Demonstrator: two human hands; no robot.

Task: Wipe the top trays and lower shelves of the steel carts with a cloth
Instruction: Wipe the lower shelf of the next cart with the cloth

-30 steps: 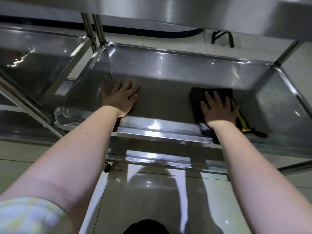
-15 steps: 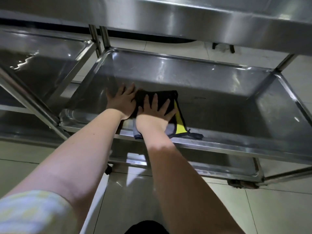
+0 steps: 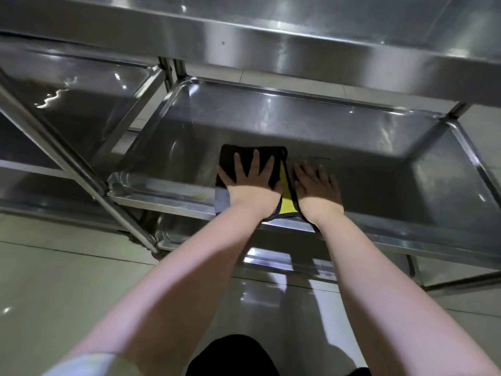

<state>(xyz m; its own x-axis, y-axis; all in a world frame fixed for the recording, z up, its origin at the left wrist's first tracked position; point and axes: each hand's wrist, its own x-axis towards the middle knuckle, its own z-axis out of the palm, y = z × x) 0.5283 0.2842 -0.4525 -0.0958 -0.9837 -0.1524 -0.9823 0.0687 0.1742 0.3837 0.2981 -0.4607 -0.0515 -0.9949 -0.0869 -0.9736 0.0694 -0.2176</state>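
Where the lower shelf [image 3: 311, 126] of the steel cart runs up to its near rim, the cloth [image 3: 230, 158] lies spread on the metal, a little left of the shelf's middle. It is a folded square, mostly black on its upper face, with a bright yellow strip down its right side bound by thin dark trim. At the near edge a grey layer shows beneath the black, and the cloth laps over the shelf's front rim.

The left hand [image 3: 250, 177] presses flat on the black part, palm down, fingers straight and fanned apart. Its grip closes on nothing, so the cloth is pinned under the palm and not pinched. The right hand [image 3: 315, 185] lies palm down on the bare steel just beside the yellow edge, its fingers stretched forward and slightly blurred. Its grip is likewise slack and holds nothing. Whether its thumb touches the trim cannot be told.

The shelf is a shallow pan with raised, rounded edges, dull grey and streaked with glints of light. The cart's top tray [image 3: 271, 31] crosses the upper part of the view, above the hands. To the left, past paired upright posts, stands a neighbouring cart [image 3: 81, 90] whose shelf shows bright wavy reflections. Pale glossy floor tiles [image 3: 54, 280] lie below, and a light patterned sleeve [image 3: 89, 365] covers the left upper arm.
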